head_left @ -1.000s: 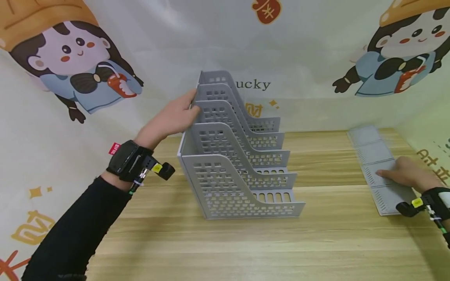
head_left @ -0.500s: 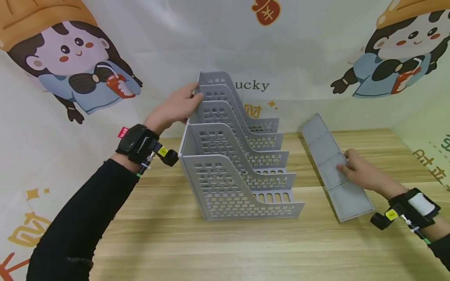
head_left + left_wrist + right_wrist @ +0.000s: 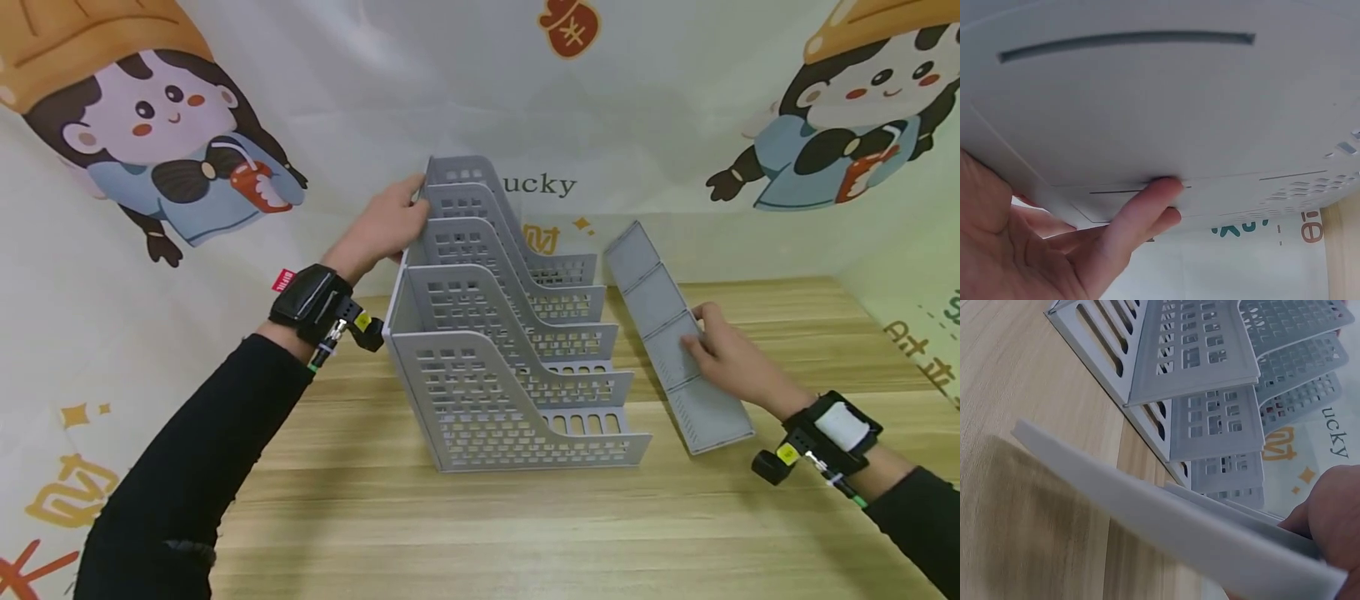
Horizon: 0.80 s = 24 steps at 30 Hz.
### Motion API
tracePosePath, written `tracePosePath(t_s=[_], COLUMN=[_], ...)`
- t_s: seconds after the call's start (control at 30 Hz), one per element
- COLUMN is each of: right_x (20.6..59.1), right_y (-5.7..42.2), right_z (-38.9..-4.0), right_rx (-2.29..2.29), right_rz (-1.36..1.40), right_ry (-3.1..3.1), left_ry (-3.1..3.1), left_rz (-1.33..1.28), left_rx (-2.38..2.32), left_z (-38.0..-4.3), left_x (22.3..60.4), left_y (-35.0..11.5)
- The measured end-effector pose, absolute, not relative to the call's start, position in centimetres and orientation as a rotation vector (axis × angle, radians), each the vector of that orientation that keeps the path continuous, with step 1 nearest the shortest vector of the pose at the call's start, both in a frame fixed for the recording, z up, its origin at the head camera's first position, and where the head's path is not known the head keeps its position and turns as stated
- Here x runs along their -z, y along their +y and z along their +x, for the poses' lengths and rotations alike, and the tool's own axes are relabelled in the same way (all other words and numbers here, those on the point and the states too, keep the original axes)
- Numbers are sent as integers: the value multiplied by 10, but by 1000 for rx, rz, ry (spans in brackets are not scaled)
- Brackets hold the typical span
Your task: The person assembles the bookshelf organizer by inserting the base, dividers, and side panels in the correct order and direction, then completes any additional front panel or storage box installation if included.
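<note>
A grey plastic file rack (image 3: 480, 400) with several perforated, sloping dividers stands upright mid-table in the head view. My left hand (image 3: 382, 221) grips the edge of its tall back side, near the far end. In the left wrist view, that hand's thumb (image 3: 1141, 219) lies against a smooth, slotted wall. My right hand (image 3: 731, 362) holds a long grey panel (image 3: 648, 292) by its right edge, tilted, just right of the rack. Seen from the right wrist, the panel (image 3: 1147, 506) is nearly edge-on, apart from the rack's open front. Most right-hand fingers are hidden behind the panel.
The wood-grain table (image 3: 525, 533) extends around the rack. A white printed sheet (image 3: 375, 83) with cartoon figures covers the back and both sides. Each wrist wears a strapped camera with a cable.
My right hand has lifted the panel off the table at the right and brought it left towards the rack. My left hand has shifted slightly on the rack, which stays put.
</note>
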State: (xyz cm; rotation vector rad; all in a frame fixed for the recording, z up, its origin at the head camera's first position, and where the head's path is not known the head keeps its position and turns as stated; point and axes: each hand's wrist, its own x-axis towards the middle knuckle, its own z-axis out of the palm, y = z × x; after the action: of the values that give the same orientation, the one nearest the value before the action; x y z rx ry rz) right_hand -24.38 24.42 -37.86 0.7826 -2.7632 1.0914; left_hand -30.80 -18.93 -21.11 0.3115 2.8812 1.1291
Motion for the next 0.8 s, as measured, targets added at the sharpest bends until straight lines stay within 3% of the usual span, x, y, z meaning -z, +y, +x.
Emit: tracePosePath(t_s=[0.8], right_x=[368], right_y=[239], right_z=[-253], right_rx=[-1155], right_rz=[788], right_ry=[-2829], left_ry=[2872], left_rz=[286], left_rx=[-1059], left_z=[-308], left_x=[207], left_y=[-186])
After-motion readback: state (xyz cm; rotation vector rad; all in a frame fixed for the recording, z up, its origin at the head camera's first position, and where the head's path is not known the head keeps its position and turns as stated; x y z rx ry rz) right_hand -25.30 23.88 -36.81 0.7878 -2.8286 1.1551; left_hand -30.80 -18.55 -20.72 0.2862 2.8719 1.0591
